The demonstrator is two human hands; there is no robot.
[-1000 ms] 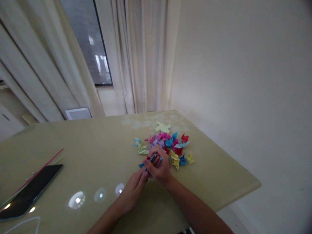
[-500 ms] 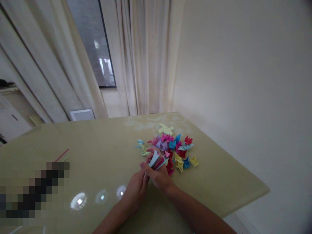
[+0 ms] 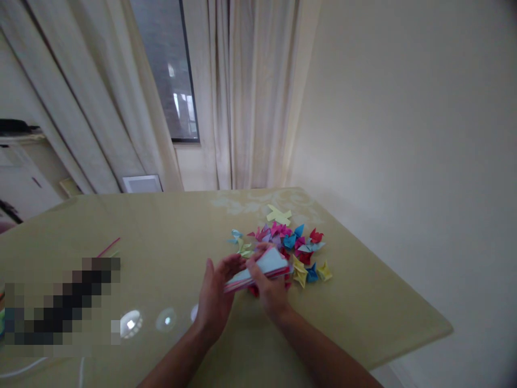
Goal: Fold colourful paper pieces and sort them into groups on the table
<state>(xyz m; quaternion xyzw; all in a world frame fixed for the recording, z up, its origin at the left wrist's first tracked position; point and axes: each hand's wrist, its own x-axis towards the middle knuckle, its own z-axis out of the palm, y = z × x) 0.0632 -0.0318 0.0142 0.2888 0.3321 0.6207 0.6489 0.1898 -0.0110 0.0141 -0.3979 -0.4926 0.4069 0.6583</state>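
My right hand (image 3: pixel 272 293) is closed around a stack of coloured paper (image 3: pixel 271 261), thumb on top. A light blue sheet lies uppermost, with pink and red edges beneath it. My left hand (image 3: pixel 216 299) is open at the stack's left end, its thumb stretched up and its palm facing the paper; whether it touches the edge I cannot tell. Just beyond my hands lies a pile of folded paper pieces (image 3: pixel 289 241) in pink, purple, blue, red and yellow. The stack hides part of this pile.
A pale green paper cross (image 3: pixel 279 215) lies behind the pile on the glossy table (image 3: pixel 161 242). At the left are a thin pink stick (image 3: pixel 109 247) and a pixelated dark patch. A wall (image 3: pixel 404 161) runs along the right; curtains (image 3: pixel 262 108) hang behind.
The paper stack has turned from upright and fanned to lying flatter, light blue face up. My left hand has loosened from it and spread its thumb. The view has shifted slightly left.
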